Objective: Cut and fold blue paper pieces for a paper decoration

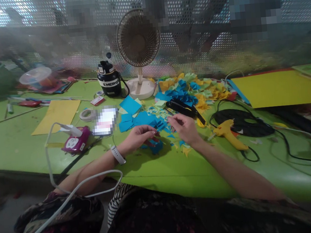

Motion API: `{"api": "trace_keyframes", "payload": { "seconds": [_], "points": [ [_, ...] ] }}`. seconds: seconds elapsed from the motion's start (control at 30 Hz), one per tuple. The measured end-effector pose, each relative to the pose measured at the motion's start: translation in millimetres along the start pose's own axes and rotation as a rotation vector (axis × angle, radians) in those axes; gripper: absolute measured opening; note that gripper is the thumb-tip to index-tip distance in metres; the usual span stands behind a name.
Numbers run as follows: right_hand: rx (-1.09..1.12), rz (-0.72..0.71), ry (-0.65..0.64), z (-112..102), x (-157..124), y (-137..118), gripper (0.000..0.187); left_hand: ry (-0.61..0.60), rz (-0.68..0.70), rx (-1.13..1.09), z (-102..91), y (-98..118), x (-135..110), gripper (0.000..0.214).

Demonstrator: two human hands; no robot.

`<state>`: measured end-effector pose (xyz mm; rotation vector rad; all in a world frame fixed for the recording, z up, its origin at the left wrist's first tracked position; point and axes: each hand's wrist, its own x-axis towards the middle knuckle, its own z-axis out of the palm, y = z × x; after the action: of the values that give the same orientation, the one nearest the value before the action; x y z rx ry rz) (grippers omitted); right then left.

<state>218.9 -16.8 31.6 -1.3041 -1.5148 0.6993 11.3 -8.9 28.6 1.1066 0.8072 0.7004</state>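
Observation:
My left hand (139, 135), with a white watch at the wrist, has its fingers curled round a folded blue paper piece (154, 145) just above the green table (24, 146). My right hand (184, 127) hovers close to its right, fingertips pinched together near the same blue paper; what they pinch is too small to make out. Cut blue paper pieces (142, 118) and small scraps lie directly behind and under both hands.
A yellow glue gun (229, 133) with a black cable lies right of my right hand. A black stapler (183, 108), a heap of coloured paper bits (193, 87), a desk fan (139, 52), a black bottle (109, 80), tape (87, 115), yellow sheets (278, 89) and a pink charger (76, 141) surround them.

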Motion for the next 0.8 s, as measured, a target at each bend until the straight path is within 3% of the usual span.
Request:
{"api": "trace_keyframes", "payload": {
  "seconds": [0.17, 0.4, 0.47, 0.6, 0.7, 0.8],
  "points": [
    [-0.159, -0.059, -0.056, 0, 2, 7, 0.034, 0.013, 0.015, 0.019, -1.0, 0, 1, 0.032],
    [-0.453, -0.256, -0.311, -2, 0, 8, 0.029, 0.054, 0.085, -0.007, -3.0, 0, 1, 0.030],
    [-0.562, -0.216, -0.272, -11, 5, 6, 0.023, 0.064, 0.091, -0.005, -3.8, 0, 1, 0.029],
    [-0.989, 0.015, -0.107, -37, 23, 10, 0.025, 0.077, 0.095, 0.012, -6.2, -2, 3, 0.025],
    [-1.215, 0.150, -0.183, -48, 34, 17, 0.030, 0.062, 0.101, 0.022, -7.7, -4, 5, 0.024],
    [-1.317, 0.158, -0.245, -49, 37, 22, 0.031, 0.064, 0.106, 0.021, -7.5, -4, 5, 0.025]
  ]
}}
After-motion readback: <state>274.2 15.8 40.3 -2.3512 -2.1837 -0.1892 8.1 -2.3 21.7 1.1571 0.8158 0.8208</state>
